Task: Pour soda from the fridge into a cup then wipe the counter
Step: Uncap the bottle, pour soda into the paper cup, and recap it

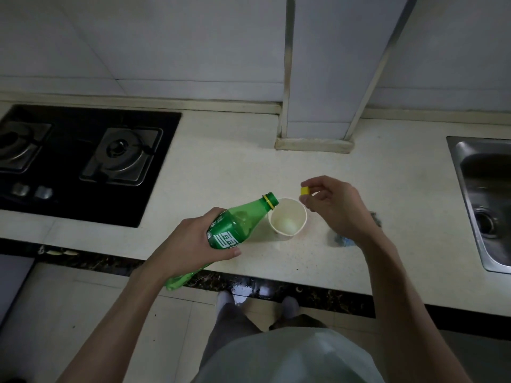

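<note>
My left hand (190, 239) grips a green soda bottle (237, 222) round its labelled middle. The bottle is uncapped and tilted, its open neck pointing at the rim of a white paper cup (287, 219) that stands upright on the pale counter (226, 167). A little liquid shows at the cup's bottom. My right hand (337, 208) hovers just right of the cup and pinches the yellow bottle cap (304, 191) between thumb and fingers. A bluish cloth (341, 240) lies on the counter, partly hidden under my right wrist.
A black two-burner gas hob (83, 158) is set into the counter at the left. A steel sink (486, 194) lies at the right edge. A tiled pillar (318, 106) stands at the back behind the cup. The counter's dark front edge (276, 288) runs below my arms.
</note>
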